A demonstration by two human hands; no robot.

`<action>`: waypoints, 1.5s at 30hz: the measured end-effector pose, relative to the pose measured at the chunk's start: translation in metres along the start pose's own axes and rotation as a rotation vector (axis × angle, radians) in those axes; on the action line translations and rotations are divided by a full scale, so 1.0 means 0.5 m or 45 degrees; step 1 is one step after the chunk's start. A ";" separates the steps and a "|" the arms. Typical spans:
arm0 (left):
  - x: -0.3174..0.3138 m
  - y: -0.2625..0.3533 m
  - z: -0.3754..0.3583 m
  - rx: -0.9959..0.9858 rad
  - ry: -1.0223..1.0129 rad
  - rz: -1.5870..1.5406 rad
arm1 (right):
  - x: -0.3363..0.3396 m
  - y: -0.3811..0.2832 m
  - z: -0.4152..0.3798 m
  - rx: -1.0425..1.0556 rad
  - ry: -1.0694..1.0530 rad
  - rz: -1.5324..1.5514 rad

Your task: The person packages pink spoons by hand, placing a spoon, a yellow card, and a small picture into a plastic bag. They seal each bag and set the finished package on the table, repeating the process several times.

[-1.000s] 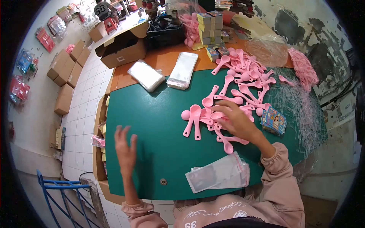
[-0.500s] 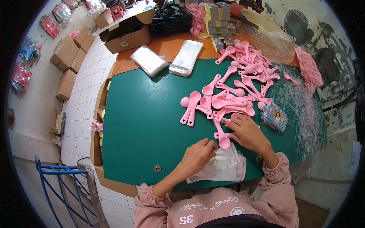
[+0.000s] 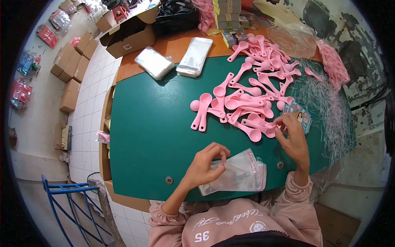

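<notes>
My left hand (image 3: pixel 207 164) hovers over the near left side of the clear plastic bags (image 3: pixel 240 175), thumb and fingers curved but apart, with nothing visible between them. My right hand (image 3: pixel 293 138) is at the near right edge of the spoon pile, its thumb and fingertips closed on the end of a pink measuring spoon (image 3: pixel 256 119). Its fingers partly cover the small stack of printed cards (image 3: pixel 302 117). Another pink spoon (image 3: pixel 252 133) lies just left of that hand, bowl towards me. Many more pink spoons (image 3: pixel 251 103) spread up the green mat.
Two stacks of clear bags (image 3: pixel 154 63) (image 3: pixel 194 57) lie at the far left of the green table (image 3: pixel 148 136). Banded card stacks (image 3: pixel 227 16) stand at the back. Shredded clear plastic (image 3: pixel 325 115) covers the right side. An open carton (image 3: pixel 131 41) sits at the far left corner.
My right hand has moved right and up, towards the cards. My left hand has lifted and opened. The spoon near the bags has shifted up to the pile, and the view has shifted slightly.
</notes>
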State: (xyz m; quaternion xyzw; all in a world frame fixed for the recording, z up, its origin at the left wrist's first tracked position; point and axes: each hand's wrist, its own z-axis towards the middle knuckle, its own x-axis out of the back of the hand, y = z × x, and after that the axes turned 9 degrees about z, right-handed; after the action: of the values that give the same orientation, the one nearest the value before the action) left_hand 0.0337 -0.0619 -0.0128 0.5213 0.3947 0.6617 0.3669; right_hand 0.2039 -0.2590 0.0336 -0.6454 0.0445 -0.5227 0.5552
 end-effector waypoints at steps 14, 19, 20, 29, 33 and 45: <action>0.003 0.019 -0.013 0.618 -0.061 -0.819 | -0.064 -0.060 -0.054 0.062 0.436 0.896; -0.004 0.023 -0.022 0.627 -0.008 -0.817 | -0.071 -0.075 -0.056 0.032 0.393 1.025; -0.004 0.030 -0.021 0.625 -0.001 -0.821 | -0.073 -0.078 -0.053 0.031 0.404 1.053; -0.002 0.020 -0.029 0.624 0.052 -0.794 | -0.081 -0.078 -0.048 0.041 0.369 0.935; -0.003 0.023 -0.030 0.659 0.094 -0.780 | -0.079 -0.075 -0.050 0.064 0.387 0.963; -0.013 0.019 -0.029 0.572 0.058 -0.723 | -0.071 -0.084 -0.038 0.142 0.113 0.619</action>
State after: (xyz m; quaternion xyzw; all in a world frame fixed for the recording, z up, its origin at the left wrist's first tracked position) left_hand 0.0198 -0.0737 -0.0092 0.4436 0.6673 0.4416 0.4036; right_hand 0.1522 -0.2333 0.0406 -0.5604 0.1938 -0.4033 0.6970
